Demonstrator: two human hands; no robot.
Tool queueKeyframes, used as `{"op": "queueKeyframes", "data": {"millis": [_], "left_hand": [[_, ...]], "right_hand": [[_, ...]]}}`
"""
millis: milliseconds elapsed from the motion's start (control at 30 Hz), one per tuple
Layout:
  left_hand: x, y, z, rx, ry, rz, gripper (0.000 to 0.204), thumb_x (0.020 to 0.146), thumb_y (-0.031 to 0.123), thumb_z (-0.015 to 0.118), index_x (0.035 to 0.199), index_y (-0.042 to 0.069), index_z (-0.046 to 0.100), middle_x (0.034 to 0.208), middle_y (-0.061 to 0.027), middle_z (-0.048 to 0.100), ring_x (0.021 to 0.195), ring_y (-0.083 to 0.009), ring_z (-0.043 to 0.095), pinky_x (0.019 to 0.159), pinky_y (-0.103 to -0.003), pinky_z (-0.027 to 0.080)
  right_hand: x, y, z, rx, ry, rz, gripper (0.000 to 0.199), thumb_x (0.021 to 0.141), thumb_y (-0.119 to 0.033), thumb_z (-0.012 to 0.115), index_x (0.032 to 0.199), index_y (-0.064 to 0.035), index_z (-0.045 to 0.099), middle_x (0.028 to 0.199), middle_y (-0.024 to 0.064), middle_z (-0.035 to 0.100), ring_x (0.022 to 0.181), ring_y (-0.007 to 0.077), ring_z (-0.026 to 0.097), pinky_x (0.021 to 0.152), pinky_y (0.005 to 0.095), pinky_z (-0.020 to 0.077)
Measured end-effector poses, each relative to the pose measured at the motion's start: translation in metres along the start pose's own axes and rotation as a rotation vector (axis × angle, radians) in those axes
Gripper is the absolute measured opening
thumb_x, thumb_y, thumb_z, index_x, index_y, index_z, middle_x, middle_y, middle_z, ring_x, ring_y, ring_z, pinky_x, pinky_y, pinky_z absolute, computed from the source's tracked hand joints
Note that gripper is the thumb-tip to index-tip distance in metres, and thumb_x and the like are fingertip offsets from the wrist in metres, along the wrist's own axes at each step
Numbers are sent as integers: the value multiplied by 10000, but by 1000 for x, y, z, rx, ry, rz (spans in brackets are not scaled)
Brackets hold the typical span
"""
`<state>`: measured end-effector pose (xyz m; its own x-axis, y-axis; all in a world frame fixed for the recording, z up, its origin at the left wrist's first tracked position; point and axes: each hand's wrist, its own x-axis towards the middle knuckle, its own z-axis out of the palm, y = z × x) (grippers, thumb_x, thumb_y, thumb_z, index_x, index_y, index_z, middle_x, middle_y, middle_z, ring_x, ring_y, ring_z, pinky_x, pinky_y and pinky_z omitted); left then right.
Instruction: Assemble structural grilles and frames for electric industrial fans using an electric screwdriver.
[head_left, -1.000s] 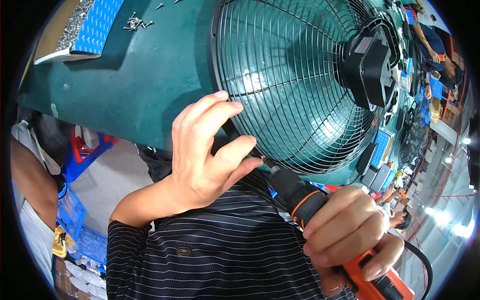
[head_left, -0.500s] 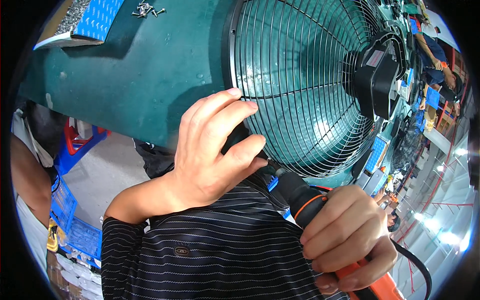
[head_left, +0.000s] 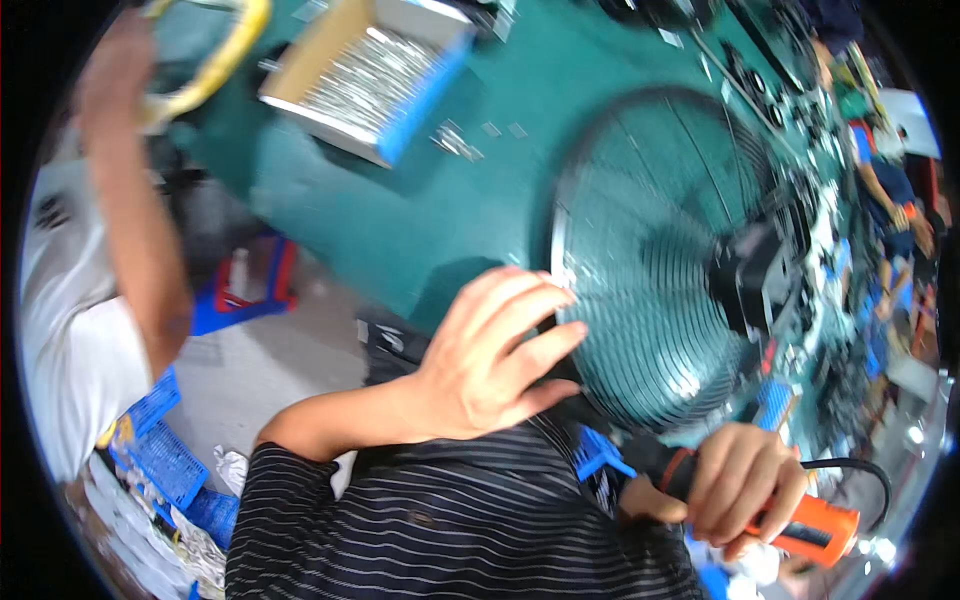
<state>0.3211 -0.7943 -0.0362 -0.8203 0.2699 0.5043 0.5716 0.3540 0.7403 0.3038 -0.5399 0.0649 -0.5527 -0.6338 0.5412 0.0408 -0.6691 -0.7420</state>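
Observation:
A black wire fan guard (head_left: 640, 330) lies on the green table, with a black motor housing (head_left: 745, 280) at its centre. My left hand (head_left: 500, 360) is at the guard's near left rim, fingers curled over its edge around a dark part mostly hidden by the hand. In my right hand (head_left: 745, 485) is an orange and black power screwdriver (head_left: 815, 530), its cable trailing off to the right. The driver's black front end points left, below the guard; its tip cannot be made out.
An open box (head_left: 415, 120) of screws stands on the green table (head_left: 340, 220), several loose screws (head_left: 455, 140) beside it. At left, another person's arm (head_left: 135, 220) reaches to a yellow ring-shaped thing (head_left: 225, 65). A blue and red stool (head_left: 245, 290) and blue baskets (head_left: 165, 465) are below.
The view has shifted, bringing in the screw box and the other person's arm. My right hand has drawn the screwdriver away from the guard's rim, to the right. My left hand stays at the rim.

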Motion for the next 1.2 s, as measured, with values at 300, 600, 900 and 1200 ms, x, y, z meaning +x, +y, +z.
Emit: {"op": "queueKeyframes", "data": {"millis": [300, 600, 900, 1200], "left_hand": [[182, 62, -109, 278, 431, 588, 989, 673, 133, 775, 1490, -35, 243, 734, -111, 557, 623, -302, 571, 579, -401, 460], [308, 174, -147, 80, 171, 414, 642, 829, 186, 660, 1306, -155, 396, 733, -192, 663, 724, -270, 660, 703, -372, 533], [288, 140, -109, 129, 240, 386, 247, 830, 193, 706, 972, 4, 633, 582, -80, 602, 494, -169, 579, 488, -300, 450], [145, -31, -136, 1021, -302, -330, 220, 751, 106, 650, 959, 104, 721, 824, -138, 709, 829, -304, 698, 680, -435, 544]], "right_hand": [[-85, 12, 16, 149, 607, -325, 500, 920, -66, 639, 1356, 20, 411, 778, 47, 517, 521, 88, 536, 468, 220, 474], [-106, 24, 12, 193, 861, -356, 404, 929, -198, 614, 1277, -75, 449, 804, 34, 496, 572, 86, 463, 534, 252, 398], [-91, 24, 18, 189, 878, -348, 377, 940, -206, 610, 1260, -52, 482, 784, 19, 457, 584, 72, 457, 541, 230, 408], [-97, 22, 16, 179, 813, -293, 406, 953, -176, 595, 1283, -27, 412, 811, 47, 463, 579, 94, 455, 538, 241, 405]]}}
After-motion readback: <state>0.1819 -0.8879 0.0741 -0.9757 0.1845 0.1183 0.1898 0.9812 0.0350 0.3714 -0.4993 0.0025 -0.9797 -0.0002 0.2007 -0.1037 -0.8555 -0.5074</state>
